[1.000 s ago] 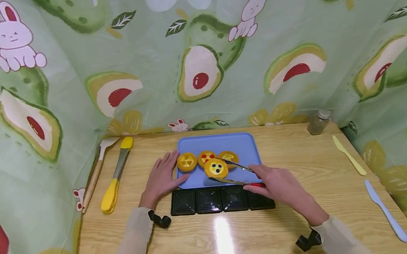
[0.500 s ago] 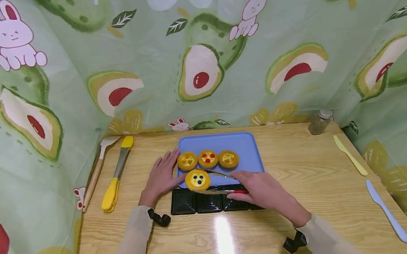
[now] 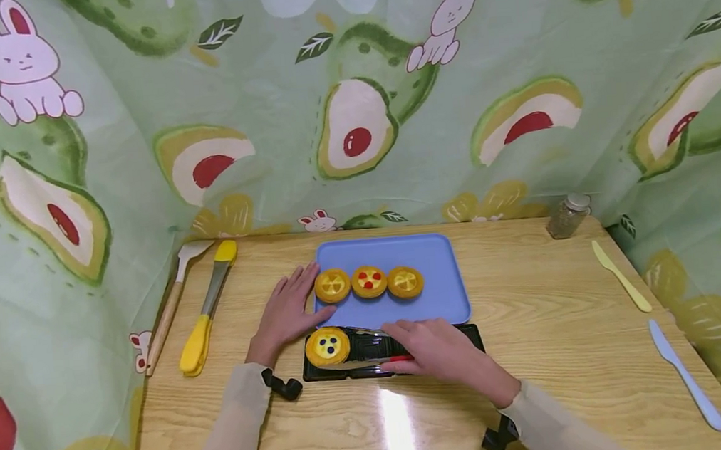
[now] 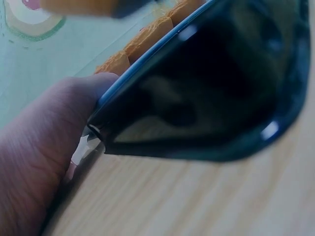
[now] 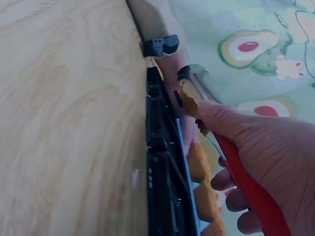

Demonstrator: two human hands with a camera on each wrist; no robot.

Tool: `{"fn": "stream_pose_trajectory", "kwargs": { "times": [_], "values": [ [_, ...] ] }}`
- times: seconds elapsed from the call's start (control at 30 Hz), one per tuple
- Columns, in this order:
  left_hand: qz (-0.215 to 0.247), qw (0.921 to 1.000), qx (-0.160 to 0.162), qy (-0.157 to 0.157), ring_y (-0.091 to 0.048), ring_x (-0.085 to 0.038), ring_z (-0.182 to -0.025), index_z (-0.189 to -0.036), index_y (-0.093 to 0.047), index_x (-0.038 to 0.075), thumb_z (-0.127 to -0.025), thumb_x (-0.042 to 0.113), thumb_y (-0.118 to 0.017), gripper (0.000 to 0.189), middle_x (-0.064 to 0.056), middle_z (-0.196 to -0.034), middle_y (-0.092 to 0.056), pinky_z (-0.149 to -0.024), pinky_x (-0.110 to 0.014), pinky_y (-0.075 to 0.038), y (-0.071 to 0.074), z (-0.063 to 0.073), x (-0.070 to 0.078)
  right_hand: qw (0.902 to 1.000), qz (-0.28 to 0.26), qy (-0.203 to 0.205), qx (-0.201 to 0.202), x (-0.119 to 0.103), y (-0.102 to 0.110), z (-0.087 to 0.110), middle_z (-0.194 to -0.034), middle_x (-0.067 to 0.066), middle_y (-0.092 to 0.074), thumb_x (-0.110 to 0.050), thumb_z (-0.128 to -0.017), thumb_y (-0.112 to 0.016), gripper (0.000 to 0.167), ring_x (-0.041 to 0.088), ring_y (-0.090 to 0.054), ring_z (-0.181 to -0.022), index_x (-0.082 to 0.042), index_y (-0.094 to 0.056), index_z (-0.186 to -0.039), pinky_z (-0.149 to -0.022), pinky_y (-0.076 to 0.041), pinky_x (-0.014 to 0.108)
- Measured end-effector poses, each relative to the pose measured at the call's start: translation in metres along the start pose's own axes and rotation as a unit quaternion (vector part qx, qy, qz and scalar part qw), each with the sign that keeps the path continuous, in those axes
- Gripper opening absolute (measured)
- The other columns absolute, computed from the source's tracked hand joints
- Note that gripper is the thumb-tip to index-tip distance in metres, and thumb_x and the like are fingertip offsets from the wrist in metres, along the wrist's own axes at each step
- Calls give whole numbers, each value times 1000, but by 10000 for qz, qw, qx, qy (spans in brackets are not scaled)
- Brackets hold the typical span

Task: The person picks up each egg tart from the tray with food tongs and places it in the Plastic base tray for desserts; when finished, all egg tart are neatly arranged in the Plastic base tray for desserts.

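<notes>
My left hand (image 3: 287,313) lies spread at the left edge of a blue tray (image 3: 427,248), its thumb along the near corner. With my right hand (image 3: 445,353) I grip red-handled metal tongs (image 5: 253,189). Between the tongs' tips is an egg tart (image 3: 327,347) with three blue dots on top. In the head view it overlaps the leftmost compartment of the black sectioned tray (image 3: 367,346); the right wrist view shows it raised above that tray. On the blue tray sit a red-dotted tart (image 3: 368,282) and two tarts with wedge-shaped toppings, one at the left (image 3: 332,286), one at the right (image 3: 405,282).
Yellow-tipped tongs (image 3: 208,310) and a wooden-handled spatula (image 3: 177,298) lie at the left. To the right are a glass jar (image 3: 568,217), a yellow knife (image 3: 620,276) and a blue knife (image 3: 685,375). A patterned cloth (image 3: 359,204) surrounds the table on three sides.
My right hand has moved left and nearer with the tongs, bringing the blue-dotted tart from over the blue tray to over the black tray's left end. My left hand stays put.
</notes>
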State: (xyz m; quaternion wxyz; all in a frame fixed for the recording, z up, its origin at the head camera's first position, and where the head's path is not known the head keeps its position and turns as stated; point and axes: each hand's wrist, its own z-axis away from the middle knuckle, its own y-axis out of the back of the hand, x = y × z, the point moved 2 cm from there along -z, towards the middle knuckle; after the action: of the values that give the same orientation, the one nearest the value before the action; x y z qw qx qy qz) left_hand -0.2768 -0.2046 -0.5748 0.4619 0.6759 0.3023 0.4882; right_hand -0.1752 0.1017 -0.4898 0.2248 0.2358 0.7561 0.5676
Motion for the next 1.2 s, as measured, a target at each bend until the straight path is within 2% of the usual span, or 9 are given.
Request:
{"fn": "stream_pose_trajectory", "kwargs": {
  "times": [0.1,0.33,0.53,0.9,1.07,1.2],
  "values": [
    [-40,10000,-18,42,-12,-23,-162,-170,-13,23,-90,80,-52,106,4,-174,-17,-130,-52,-10,-2,-1,-1,9999,77,7,-87,-2,-7,-2,-87,-5,-68,-64,-92,-70,60,7,-54,-53,-14,-69,-125,-43,-42,22],
    [-22,10000,22,39,-13,-22,-162,-170,-15,23,-90,80,-54,105,3,-174,-19,-130,-51,-10,-2,-1,-1,9997,85,-25,-239,-3,-14,-4,-91,-4,-70,-66,-95,-65,61,6,-58,-58,-13,-69,-125,-47,-46,21],
    [-68,10000,-4,51,-13,-23,-162,-170,-16,22,-90,80,-53,106,2,-174,-20,-129,-52,-11,-1,-1,0,9995,160,-21,-280,-4,-17,-3,-90,-4,-69,-67,-94,-65,63,5,-57,-58,-12,-69,-125,-47,-44,19],
    [-62,10000,18,60,-13,-22,-162,-170,-15,23,-90,82,-52,106,4,-174,-19,-130,-51,-10,-3,-1,-2,9996,203,-57,-196,-6,-16,-2,-95,-2,-72,-69,-91,-66,70,6,-57,-58,-11,-67,-131,-46,-42,19],
    [-64,10000,5,33,-13,-22,-162,-170,-15,23,-90,81,-52,105,4,-174,-19,-130,-51,-10,-4,0,-2,9998,30,-107,-185,-8,-14,0,-97,-1,-72,-69,-91,-67,72,8,-58,-58,-10,-66,-132,-45,-42,20],
    [-54,10000,54,-11,-14,-23,-161,-170,-16,22,-90,80,-53,105,3,-174,-19,-129,-52,-10,-3,0,-1,9995,-135,-219,-168,-8,-8,2,-103,0,-74,-71,-92,-65,76,10,-63,-63,-9,-64,-135,-48,-47,22]
  ]
}}
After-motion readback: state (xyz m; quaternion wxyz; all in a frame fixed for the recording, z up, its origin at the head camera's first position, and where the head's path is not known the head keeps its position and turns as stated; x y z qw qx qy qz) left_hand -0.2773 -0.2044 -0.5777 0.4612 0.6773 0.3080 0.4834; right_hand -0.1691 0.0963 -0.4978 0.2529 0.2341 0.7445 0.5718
